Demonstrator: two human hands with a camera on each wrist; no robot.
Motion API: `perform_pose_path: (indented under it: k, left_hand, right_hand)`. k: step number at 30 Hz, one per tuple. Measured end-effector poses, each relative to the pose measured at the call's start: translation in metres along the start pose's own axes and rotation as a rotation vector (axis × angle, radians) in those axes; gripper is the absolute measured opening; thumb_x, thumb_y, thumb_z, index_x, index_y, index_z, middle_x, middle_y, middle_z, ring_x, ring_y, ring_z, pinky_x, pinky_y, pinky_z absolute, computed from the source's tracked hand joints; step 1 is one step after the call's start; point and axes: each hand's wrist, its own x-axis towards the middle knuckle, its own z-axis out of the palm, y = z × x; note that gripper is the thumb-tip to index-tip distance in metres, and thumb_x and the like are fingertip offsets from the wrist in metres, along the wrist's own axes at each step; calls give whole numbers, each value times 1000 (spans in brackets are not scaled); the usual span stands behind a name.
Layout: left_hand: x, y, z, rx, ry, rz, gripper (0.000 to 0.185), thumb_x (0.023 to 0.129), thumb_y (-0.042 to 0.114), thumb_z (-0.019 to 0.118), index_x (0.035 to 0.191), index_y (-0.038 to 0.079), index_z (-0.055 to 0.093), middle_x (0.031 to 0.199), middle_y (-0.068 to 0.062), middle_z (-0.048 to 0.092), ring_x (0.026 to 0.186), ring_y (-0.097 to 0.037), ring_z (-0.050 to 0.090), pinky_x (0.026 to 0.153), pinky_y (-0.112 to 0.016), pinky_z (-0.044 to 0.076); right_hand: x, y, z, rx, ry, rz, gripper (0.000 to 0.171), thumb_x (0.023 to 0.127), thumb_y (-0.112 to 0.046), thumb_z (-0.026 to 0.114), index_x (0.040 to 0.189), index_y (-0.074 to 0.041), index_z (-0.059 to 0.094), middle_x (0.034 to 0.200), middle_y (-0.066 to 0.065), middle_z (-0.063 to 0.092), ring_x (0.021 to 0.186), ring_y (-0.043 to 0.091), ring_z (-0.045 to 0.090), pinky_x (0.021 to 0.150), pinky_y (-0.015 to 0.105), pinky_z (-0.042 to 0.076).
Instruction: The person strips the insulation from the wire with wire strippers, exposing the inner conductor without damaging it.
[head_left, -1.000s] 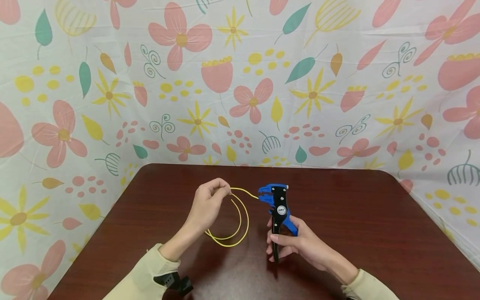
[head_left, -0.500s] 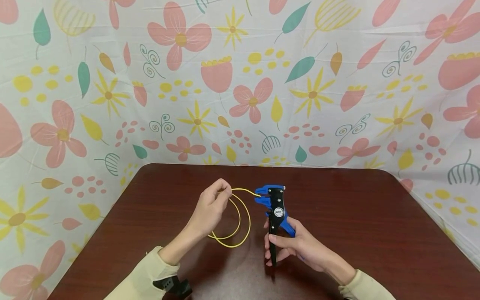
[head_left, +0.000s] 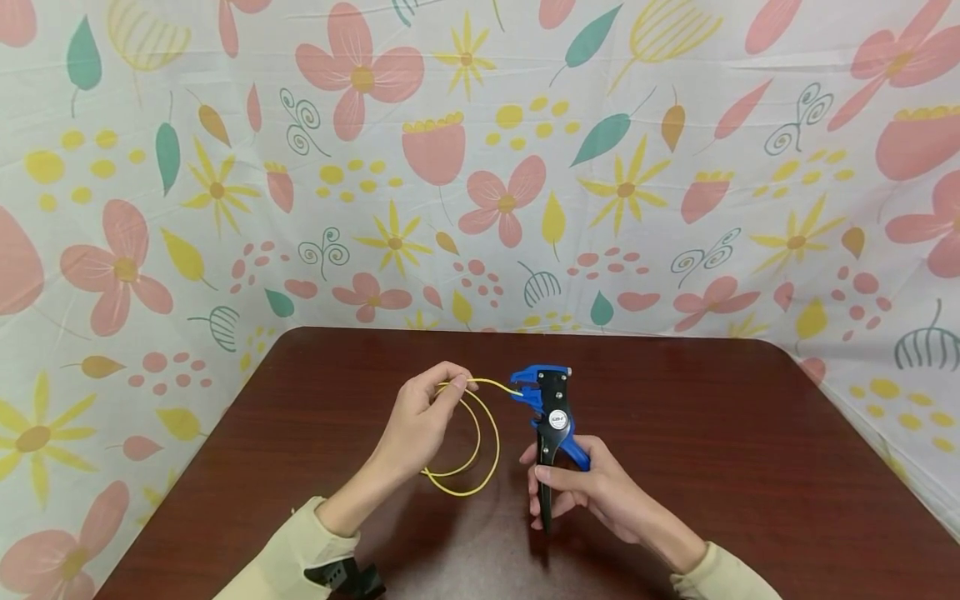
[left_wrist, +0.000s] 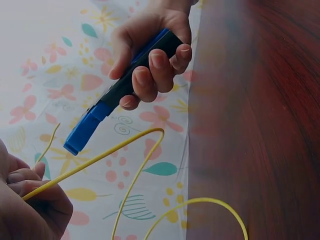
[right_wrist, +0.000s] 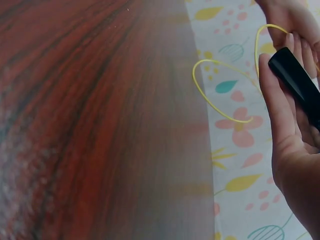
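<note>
With the left hand (head_left: 423,417) pinching the yellow wire (head_left: 480,450) and the right hand (head_left: 581,492) gripping the wire stripper (head_left: 551,412), the wire end has now entered the stripper's head, ready for stripping.

Table (head_left: 675,467): dark red-brown wood grain, smooth, semi-glossy; soft reflections show on the top. Backdrop cloth (head_left: 225,167): thin white fabric, matt, printed with flowers and leaves, faint creases visible. Wire (head_left: 480,467): yellow plastic-looking insulation, smooth, slight sheen. Wire stripper (head_left: 553,417): blue plastic head and grip with a black matt body, 1 round silvery badge at the pivot; the black handle (right_wrist: 295,80) looks smooth with a mild gloss. Sleeves (head_left: 292,550): beige knit-like cloth, matt, soft.
</note>
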Motion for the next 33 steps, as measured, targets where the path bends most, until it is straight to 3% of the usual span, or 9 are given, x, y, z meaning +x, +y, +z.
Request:
perform_pose_path:
  k: [8,22,29,33]
  left_hand:
    - [-1,4,2,-124,-43,-62,19,110,6,47,106,5,66,64,-6,44,46,-13,33,43,-24,29]
    - [-1,3,5,-51,-35,-76,19,110,6,45,107,7,64,70,-3,44,46,-14,34,45,-24,31]
    - [-1,0,4,51,-27,-38,11,110,15,55,105,10,64,68,2,49,62,-14,45,67,-29,43]
    - [-1,1,4,47,-35,-24,10,110,14,55,105,11,63,66,3,48,65,-16,48,67,-30,41]
  right_hand:
    - [0,1,3,4,3,-14,20,106,2,54,121,15,54,95,19,69,82,32,76,75,66,58]
    - [2,0,5,-5,-23,-55,25,107,3,52,124,20,48,97,19,69,84,32,76,75,67,57]
    - [3,-1,8,12,-6,-55,27,106,3,54,122,22,46,95,18,70,81,32,77,74,67,57]
    - [3,-2,9,11,-3,-61,23,105,5,53,120,21,47,93,17,70,80,30,77,72,67,57]
